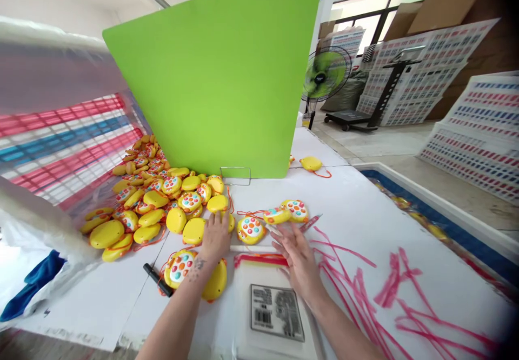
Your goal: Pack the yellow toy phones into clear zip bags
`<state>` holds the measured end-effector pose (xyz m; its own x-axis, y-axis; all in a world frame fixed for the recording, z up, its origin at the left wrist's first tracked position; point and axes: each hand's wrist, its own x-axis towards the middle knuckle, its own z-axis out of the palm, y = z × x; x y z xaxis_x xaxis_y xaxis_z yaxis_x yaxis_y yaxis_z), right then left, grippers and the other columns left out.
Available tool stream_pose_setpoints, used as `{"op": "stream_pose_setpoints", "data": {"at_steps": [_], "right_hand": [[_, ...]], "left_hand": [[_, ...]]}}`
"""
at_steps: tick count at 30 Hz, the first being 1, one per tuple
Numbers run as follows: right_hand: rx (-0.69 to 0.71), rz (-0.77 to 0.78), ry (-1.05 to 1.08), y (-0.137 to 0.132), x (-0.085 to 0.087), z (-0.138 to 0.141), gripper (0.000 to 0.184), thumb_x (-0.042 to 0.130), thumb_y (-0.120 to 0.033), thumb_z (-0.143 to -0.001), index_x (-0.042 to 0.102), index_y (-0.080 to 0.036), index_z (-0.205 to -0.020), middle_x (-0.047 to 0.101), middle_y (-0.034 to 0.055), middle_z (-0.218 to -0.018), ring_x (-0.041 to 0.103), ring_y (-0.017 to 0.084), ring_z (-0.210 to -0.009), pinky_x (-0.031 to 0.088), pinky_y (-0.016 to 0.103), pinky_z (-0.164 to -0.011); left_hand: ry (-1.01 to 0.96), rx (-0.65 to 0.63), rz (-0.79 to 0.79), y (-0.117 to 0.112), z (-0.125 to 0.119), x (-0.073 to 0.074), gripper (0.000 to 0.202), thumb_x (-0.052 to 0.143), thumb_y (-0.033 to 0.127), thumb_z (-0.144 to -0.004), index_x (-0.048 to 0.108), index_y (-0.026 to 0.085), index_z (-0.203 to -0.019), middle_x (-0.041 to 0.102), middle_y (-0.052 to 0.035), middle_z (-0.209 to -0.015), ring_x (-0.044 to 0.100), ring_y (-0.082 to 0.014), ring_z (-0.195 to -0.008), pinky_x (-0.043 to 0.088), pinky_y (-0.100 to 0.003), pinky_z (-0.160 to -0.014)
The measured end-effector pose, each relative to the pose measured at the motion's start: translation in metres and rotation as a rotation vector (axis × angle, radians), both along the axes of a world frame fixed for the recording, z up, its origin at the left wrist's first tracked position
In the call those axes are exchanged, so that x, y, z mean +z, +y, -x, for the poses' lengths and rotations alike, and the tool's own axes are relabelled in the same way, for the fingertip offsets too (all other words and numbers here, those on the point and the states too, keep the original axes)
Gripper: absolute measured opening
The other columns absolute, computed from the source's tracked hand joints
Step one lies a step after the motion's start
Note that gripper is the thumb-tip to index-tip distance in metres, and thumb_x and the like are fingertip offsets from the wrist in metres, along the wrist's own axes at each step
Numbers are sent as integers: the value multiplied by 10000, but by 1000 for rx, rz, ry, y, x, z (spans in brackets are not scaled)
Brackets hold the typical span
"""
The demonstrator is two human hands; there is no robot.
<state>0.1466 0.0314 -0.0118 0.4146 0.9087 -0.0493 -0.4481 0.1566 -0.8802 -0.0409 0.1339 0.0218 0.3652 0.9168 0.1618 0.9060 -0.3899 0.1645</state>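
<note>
My left hand (pixel 216 237) curls over a yellow toy (pixel 230 222) at the edge of a heap of similar toys (pixel 154 200); its palm side is hidden. These are rounded, with coloured dots on a white face and orange cords. My right hand (pixel 298 260) has its fingers apart, by a dotted toy (pixel 251 230) and two overlapping ones (pixel 295 210). Under that hand lies a stack of clear plastic bags (pixel 243 317) with a pink top edge and a black printed label (pixel 276 312). Below my left wrist rests another dotted toy (pixel 181 268), beside a plain yellow one (pixel 214 281).
A black marker (pixel 157 280) lies at the left, and a pink pen (pixel 311 223) beyond my right hand. Pink strips (pixel 365 290) are strewn at the right. A tall green board (pixel 227 79) stands behind the toys. A blue-lined bin (pixel 430 214) borders the table's right side.
</note>
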Motion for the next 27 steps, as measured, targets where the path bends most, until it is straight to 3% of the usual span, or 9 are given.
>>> {"op": "stream_pose_setpoints", "data": {"at_steps": [5, 7, 9, 12, 14, 17, 22, 27], "right_hand": [[131, -30, -247, -7, 1, 5, 406, 607, -451, -816, 557, -230, -1152, 681, 52, -952, 677, 218, -846, 546, 363, -766], [158, -68, -312, -10, 2, 8, 396, 587, -455, -830, 565, -231, -1156, 672, 47, -947, 668, 209, -839, 538, 349, -770], [169, -73, -360, -11, 3, 11, 433, 541, -472, -858, 525, -239, -1224, 657, 61, -1022, 658, 209, -852, 541, 336, -738], [185, -48, -420, -12, 4, 11, 506, 461, -508, -892, 433, -250, -1326, 613, 88, -1167, 649, 221, -895, 553, 330, -684], [172, -65, -451, -11, 4, 8, 496, 445, -507, -901, 434, -248, -1324, 573, 87, -1257, 606, 235, -1048, 539, 350, -814], [126, -85, -482, -9, 4, 4, 431, 463, -490, -901, 501, -241, -1251, 550, 65, -1306, 495, 234, -1219, 432, 363, -1006], [152, -65, -518, -7, 0, 4, 394, 450, -476, -910, 509, -245, -1223, 566, 55, -1280, 499, 231, -1211, 430, 356, -1004], [177, -33, -528, -7, -4, 4, 407, 436, -480, -912, 492, -244, -1239, 554, 63, -1287, 510, 240, -1192, 430, 383, -1000]], "left_hand": [[-90, 23, -1, 6, -1, 3, 451, 431, 169, -876, 400, 103, -1321, 539, -206, -1272, 491, -303, -1190, 381, -444, -971], [-196, 62, 12, 4, 0, 10, 446, 371, 234, -924, 352, 80, -1342, 560, -210, -1237, 546, -270, -1136, 425, -392, -938], [-461, 70, 60, -5, -4, 15, 454, 341, 300, -945, 338, 85, -1344, 574, -192, -1221, 570, -247, -1107, 441, -366, -930], [-973, -85, 275, -28, -17, 15, 442, 405, 397, -922, 434, 143, -1283, 573, -132, -1243, 548, -234, -1139, 432, -357, -969], [-1169, -167, 503, -44, -28, 7, 454, 471, 446, -892, 480, 179, -1259, 579, -103, -1250, 556, -238, -1127, 453, -358, -957], [-1350, -134, 756, -58, -40, -10, 538, 547, 494, -842, 467, 200, -1285, 589, -101, -1237, 609, -249, -1023, 525, -372, -838], [-1529, -178, 867, -63, -36, -20, 610, 607, 482, -813, 425, 210, -1328, 514, -114, -1330, 562, -261, -1108, 506, -361, -880], [-1455, -239, 888, -70, -35, -13, 1083, 858, 290, -561, 217, 244, -1433, 556, -113, -1244, 601, -249, -1001, 524, -355, -825]]}}
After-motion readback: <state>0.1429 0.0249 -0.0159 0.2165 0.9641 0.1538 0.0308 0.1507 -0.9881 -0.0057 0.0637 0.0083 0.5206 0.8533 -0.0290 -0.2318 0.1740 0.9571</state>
